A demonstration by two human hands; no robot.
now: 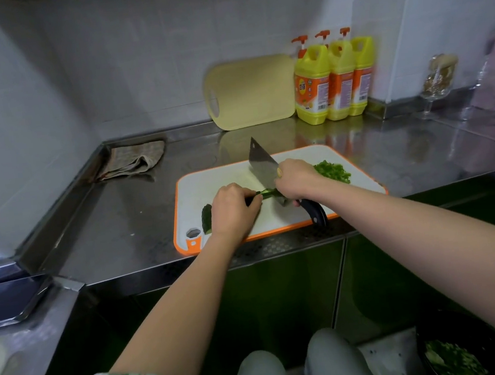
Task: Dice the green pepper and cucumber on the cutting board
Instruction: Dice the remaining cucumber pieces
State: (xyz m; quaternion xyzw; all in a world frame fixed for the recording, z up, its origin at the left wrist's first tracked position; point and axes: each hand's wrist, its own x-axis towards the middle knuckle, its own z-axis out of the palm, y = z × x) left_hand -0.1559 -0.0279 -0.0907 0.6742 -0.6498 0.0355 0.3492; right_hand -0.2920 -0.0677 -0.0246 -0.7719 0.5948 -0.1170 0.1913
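Cutting board (pixel 208 182), white with orange rim: on the bench (pixel 119 208), under both your hands.
Left hand (pixel 233 209): your fingers curl over a cucumber strip (pixel 267 193), pinning it to the board.
Right hand (pixel 296 178): clenched round the cleaver (pixel 264 167) handle, just right of your left hand; the blade stands over the strip, though whether its edge touches is hidden.
Cucumber piece (pixel 207 218): on the board, just left of your left hand.
Diced green pepper (pixel 332 172): a heap just beyond your right hand.
Cloth (pixel 132 160): on the bench, well beyond your left hand.
Detergent bottles (pixel 332 79): three, far beyond your right hand.
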